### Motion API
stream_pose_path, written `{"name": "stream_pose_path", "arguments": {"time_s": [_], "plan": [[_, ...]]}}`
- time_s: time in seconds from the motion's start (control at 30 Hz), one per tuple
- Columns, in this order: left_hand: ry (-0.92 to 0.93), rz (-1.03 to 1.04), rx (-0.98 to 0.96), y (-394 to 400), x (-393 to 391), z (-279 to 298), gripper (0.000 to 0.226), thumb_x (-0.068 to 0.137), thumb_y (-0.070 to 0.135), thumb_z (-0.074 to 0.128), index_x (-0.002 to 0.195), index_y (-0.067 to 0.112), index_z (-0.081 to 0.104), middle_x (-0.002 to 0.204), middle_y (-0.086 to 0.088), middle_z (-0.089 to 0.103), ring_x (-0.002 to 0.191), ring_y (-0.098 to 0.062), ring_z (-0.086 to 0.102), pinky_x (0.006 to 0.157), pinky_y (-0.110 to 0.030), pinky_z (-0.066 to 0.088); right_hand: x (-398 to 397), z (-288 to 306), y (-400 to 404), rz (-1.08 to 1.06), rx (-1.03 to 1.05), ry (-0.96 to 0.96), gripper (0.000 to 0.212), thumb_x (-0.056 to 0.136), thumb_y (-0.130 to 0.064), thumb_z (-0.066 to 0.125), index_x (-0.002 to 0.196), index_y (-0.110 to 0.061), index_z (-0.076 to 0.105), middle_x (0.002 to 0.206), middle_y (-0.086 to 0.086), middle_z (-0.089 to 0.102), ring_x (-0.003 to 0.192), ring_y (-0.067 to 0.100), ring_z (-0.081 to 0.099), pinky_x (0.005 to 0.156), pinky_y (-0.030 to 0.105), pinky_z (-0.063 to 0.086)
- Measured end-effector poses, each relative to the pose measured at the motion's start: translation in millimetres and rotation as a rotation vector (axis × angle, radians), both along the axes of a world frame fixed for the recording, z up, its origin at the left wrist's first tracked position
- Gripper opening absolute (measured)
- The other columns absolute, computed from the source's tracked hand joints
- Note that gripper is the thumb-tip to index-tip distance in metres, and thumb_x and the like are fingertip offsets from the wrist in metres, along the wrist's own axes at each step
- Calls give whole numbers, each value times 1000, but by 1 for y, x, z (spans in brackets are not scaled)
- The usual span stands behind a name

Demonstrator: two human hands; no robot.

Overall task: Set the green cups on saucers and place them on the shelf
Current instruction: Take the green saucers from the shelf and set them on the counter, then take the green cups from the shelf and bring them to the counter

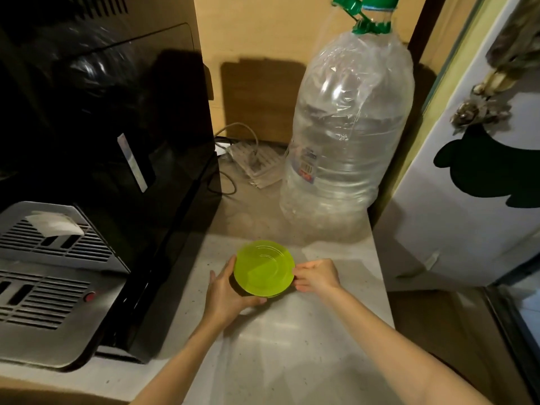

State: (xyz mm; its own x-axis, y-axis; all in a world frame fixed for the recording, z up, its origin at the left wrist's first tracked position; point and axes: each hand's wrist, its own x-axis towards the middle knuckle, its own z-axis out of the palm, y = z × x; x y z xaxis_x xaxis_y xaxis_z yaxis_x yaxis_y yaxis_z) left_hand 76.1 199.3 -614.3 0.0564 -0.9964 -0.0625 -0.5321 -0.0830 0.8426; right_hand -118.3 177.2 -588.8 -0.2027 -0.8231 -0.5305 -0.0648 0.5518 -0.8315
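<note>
A translucent lime-green saucer [264, 268] is held a little above the pale counter [292, 340], in the middle of the head view. My left hand [226, 290] cups its left and lower edge from underneath. At the saucer's right rim, my right hand [317, 275] pinches with the fingertips. A second green edge shows just under the saucer, so it may be a stack; I cannot tell. No green cup is visible.
A big clear water bottle [347, 135] with a green cap stands behind the saucer. A black appliance [117, 127] with a grey vented tray [49, 276] fills the left. A power strip [251, 162] with cables lies at the back. A white fridge [473, 185] flanks the right.
</note>
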Motion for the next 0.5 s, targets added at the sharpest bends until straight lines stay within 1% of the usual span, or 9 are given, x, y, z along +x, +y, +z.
{"name": "stream_pose_path", "arguments": {"time_s": [0.03, 0.07, 0.1, 0.17, 0.23, 0.3, 0.37, 0.43, 0.5], "plan": [[-30, 0, 4, -1, 1, -1, 114, 42, 35, 87, 139, 22, 30, 142, -8, 45, 138, -29, 23, 116, -48, 6, 0, -3, -2, 2, 5, 9, 26, 79, -3, 66, 101, 10, 64, 89, 30, 66, 51, 16, 59, 43, 17, 52], [-54, -3, 6, -1, 2, -2, 114, 43, 36, 87, 140, 20, 30, 146, -7, 40, 140, -26, 15, 115, -45, -2, 0, -5, -4, 6, 11, 18, 25, 78, -3, 66, 100, 10, 64, 85, 27, 66, 50, 15, 59, 43, 17, 53], [-69, -9, 5, -2, 3, -4, 114, 43, 37, 87, 140, 19, 29, 149, -7, 34, 141, -23, 10, 114, -43, -6, 0, -7, -5, 12, 15, 27, 25, 78, -3, 67, 99, 10, 64, 82, 23, 65, 47, 13, 60, 42, 17, 53], [-87, -21, 8, -2, 4, -8, 116, 44, 39, 86, 141, 19, 26, 152, -8, 27, 142, -21, 6, 114, -42, -9, 0, -11, -6, 27, 21, 45, 24, 77, -3, 68, 97, 10, 65, 80, 20, 65, 38, 8, 60, 42, 17, 52], [-101, -27, 26, -1, 5, -11, 117, 44, 40, 86, 142, 20, 23, 153, -7, 23, 142, -23, 5, 114, -45, -6, 0, -16, -5, 45, 22, 61, 23, 77, -3, 68, 96, 10, 65, 81, 22, 66, 34, 4, 59, 42, 17, 53], [-121, -36, 46, -1, 5, -13, 119, 45, 41, 85, 142, 21, 21, 154, -7, 22, 142, -25, 5, 115, -48, -1, 0, -18, -5, 65, 17, 94, 23, 76, -3, 69, 95, 9, 66, 83, 24, 68, 36, 5, 60, 44, 18, 54], [-138, -46, 67, -1, 6, -14, 119, 45, 44, 85, 142, 22, 19, 154, -6, 21, 142, -28, 7, 115, -48, 4, 1, -17, -5, 87, 7, 146, 23, 76, -5, 69, 94, 8, 67, 84, 27, 70, 40, 9, 61, 46, 21, 54], [-154, -75, 93, -1, 6, -12, 121, 44, 46, 84, 142, 22, 18, 153, -6, 24, 141, -28, 13, 115, -48, 13, 1, -13, -4, 128, -3, 211, 22, 76, -7, 69, 94, 6, 68, 82, 26, 70, 44, 12, 61, 49, 24, 54], [-240, -147, 103, -4, 5, -6, 121, 42, 48, 84, 140, 18, 19, 151, -8, 27, 140, -28, 18, 114, -45, 20, 1, -4, -4, 233, 4, 289, 23, 77, -11, 67, 94, 3, 69, 77, 21, 68, 53, 19, 62, 52, 27, 52]]}}
